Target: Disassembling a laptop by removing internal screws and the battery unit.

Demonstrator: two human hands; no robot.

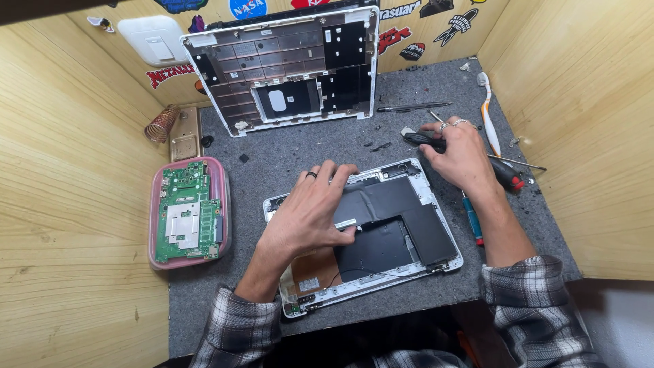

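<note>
The left hand (310,211) lies flat, fingers spread, on the opened laptop base (415,235) under it. The right hand (460,153), just beyond the base's far corner, grips a black screwdriver (422,140).

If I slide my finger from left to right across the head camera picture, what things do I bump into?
Copper coil → pink tray with the green circuit board → left hand on the open laptop base → right hand holding a black-handled tool → toothbrush → red-and-black screwdriver.
</note>
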